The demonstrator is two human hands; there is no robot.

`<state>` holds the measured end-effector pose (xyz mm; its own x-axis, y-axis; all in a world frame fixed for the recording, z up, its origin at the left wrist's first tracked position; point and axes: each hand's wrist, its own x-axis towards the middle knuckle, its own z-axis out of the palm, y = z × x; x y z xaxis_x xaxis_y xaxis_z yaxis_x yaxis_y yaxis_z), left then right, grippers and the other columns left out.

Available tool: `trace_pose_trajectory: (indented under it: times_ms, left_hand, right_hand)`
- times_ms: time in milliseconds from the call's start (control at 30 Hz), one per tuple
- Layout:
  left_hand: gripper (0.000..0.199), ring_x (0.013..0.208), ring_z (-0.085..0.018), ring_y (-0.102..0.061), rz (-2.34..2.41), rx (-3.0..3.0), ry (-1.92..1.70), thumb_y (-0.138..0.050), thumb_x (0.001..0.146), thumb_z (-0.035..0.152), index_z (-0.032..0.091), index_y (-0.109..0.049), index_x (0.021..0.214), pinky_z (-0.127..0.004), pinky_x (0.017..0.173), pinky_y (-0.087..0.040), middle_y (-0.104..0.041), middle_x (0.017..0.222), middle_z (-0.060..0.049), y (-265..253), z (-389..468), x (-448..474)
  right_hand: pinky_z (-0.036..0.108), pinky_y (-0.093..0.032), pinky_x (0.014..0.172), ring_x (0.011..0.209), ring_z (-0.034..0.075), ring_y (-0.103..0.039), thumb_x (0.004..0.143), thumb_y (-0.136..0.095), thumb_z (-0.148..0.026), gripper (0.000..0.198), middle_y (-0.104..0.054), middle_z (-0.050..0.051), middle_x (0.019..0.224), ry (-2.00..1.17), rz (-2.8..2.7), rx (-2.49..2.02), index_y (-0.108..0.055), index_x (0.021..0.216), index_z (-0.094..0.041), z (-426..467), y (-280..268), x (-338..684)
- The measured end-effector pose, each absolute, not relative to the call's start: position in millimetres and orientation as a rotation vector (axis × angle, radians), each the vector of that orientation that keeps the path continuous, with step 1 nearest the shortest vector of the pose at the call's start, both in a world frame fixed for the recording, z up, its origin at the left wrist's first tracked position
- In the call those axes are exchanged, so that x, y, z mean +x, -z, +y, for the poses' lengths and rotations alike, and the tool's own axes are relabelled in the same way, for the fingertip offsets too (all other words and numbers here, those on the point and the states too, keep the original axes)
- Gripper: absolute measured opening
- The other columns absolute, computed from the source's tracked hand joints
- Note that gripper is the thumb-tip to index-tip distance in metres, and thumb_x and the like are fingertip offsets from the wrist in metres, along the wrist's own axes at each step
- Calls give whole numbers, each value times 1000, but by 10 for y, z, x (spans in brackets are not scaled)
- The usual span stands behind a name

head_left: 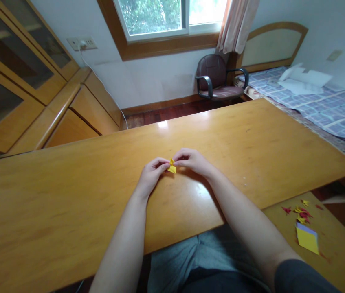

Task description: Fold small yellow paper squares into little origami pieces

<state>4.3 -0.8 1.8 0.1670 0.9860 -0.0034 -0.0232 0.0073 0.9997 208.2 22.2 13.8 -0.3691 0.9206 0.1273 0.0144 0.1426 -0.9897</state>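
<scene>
So the little yellow paper piece [172, 169] was up between both hands, just over the middle of the table, with a point sticking up and a flat, angular flap below. The left hand [152, 173] had its left side pinched between thumb and fingers, and the right hand [192, 159] was pinching it near the top right. Something that tiny probably wanted a light touch, imo: steady it with the left, work the paper with the right fingertips, press creases firmly without dragging, since thin paper could tear. Couldn't make out the exact creases, too small.

The table [68, 195] was smooth, glossy, honey-toned wood catching the window light. On a lower surface [282, 242] to the right sat a cluster of spiky red and yellow folded pieces [302, 214], just beside flat yellow and purple sheets [307, 240]. Farther off stood a shiny maroon chair [212, 75].
</scene>
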Motion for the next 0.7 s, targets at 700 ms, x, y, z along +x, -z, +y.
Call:
trace_pose_trajectory:
  times_ms: [700]
  left_hand:
    - [24, 68, -13, -62, 1139, 1259, -1230, -81, 73, 38, 17, -72, 82, -24, 68, -50, -71, 77, -1, 4, -4, 75]
  right_hand:
    - [29, -49, 76, 76, 14, -64, 67, -83, -37, 31, -73, 2, 82, -1600, -1247, -946, -73, 87, -15, 191, -92, 1975]
